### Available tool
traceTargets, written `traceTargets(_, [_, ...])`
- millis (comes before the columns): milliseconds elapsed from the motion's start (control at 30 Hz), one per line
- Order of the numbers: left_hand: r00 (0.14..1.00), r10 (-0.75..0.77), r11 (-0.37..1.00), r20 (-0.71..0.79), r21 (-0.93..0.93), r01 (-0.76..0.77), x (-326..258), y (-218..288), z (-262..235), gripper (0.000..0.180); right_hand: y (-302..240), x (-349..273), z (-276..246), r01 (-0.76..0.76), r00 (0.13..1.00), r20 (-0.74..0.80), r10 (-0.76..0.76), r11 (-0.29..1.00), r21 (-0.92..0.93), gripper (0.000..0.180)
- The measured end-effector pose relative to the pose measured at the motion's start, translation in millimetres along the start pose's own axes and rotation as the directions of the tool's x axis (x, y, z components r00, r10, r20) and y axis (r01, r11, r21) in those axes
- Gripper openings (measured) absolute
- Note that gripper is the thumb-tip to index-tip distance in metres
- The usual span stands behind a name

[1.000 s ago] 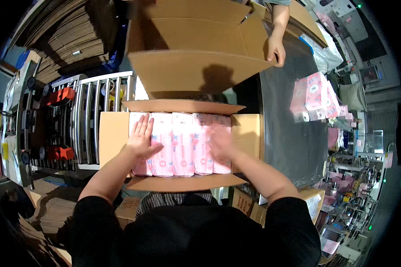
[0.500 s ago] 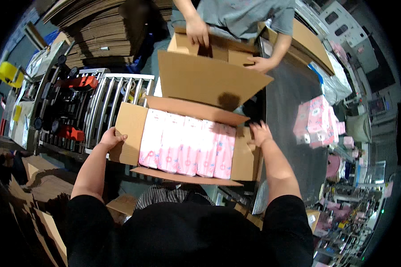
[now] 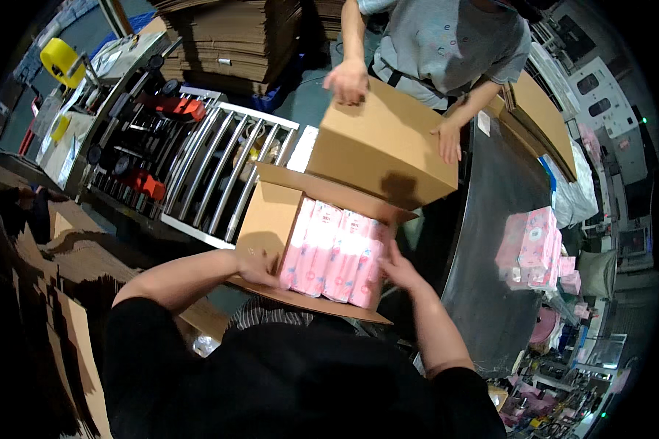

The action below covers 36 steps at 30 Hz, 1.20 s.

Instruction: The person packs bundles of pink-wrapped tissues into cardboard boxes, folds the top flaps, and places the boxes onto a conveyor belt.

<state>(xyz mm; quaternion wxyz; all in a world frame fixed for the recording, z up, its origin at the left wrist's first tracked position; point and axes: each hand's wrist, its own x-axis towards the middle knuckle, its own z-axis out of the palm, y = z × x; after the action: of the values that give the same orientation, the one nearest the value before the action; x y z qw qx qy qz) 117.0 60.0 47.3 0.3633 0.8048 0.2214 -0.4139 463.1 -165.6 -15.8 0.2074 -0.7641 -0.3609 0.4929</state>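
The left hand point(image 3: 258, 269) is at the near left corner of an open cardboard box point(image 3: 269, 219), beside the pink packs point(image 3: 337, 252) standing in a row inside it; blur hides whether it grips anything. The right hand point(image 3: 405, 272) is open at the box's right end, fingers toward the last pack. Just beyond the far flap, a co-worker's hands point(image 3: 449, 139) are at a second box point(image 3: 388, 139). Rollers point(image 3: 216, 168) lie to the left, a dark belt point(image 3: 483, 307) to the right, bearing more pink packs point(image 3: 531, 249). Flat cardboard point(image 3: 223, 44) is stacked farther back.
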Motion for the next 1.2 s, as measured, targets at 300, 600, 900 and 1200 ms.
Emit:
traceTargets(300, [0.646,-0.478,0.870,-0.595,-0.221,0.440,37,-26,-1,0.138,-126,22,-22,0.363,0.597,-0.345,-0.724,0.628,-0.689,0.061])
traceTargets(600, [0.500,-0.652,0.675,-0.569,-0.737,0.041,86,-67,27,0.071,30,5,70,0.231,0.801,-0.313,-0.510,0.746,-0.624,0.054])
traceTargets(900, [0.519,-0.578,0.754,-0.630,-0.656,0.044,95,-72,-8,0.058,85,46,73,-0.104,0.929,-0.053,0.365,0.398,0.911,0.062])
traceTargets(1200, [0.657,-0.316,0.875,-0.685,-0.479,-0.078,84,-60,-57,0.056,60,46,30,-0.277,0.855,0.033,0.518,0.401,0.874,0.081])
